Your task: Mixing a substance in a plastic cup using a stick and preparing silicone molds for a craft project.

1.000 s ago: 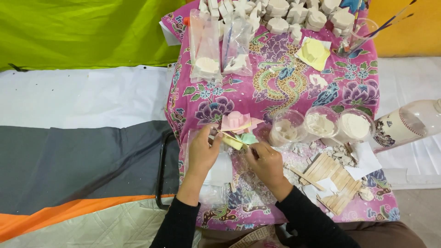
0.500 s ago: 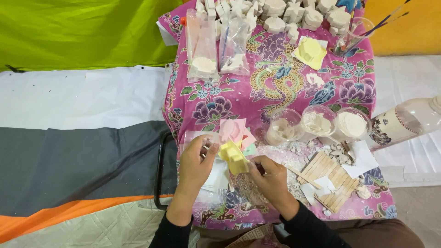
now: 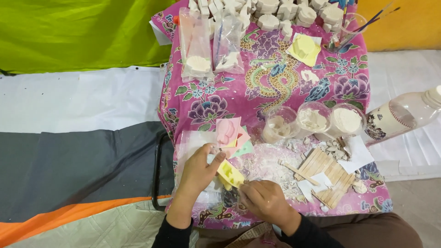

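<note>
Both hands hold a small yellow mould above the near edge of a small table covered in a pink flowered cloth. My left hand grips the mould's left side with thumb on top. On its lower right edge my right hand pinches it, fingers curled. Just beyond the mould lie a pink mould and other pastel moulds on clear plastic. White powder and crumbs are spread over the cloth to the right of my hands.
Three clear cups of white powder or paste stand mid-table. Wooden sticks lie at the right. A plastic bottle lies off the right edge. White cast figures, two bagged figures and a jar of brushes are at the back.
The yellow mould was lifted from beside the pink moulds and brought nearer to me. Both hands drew back toward the table's near edge with it.
</note>
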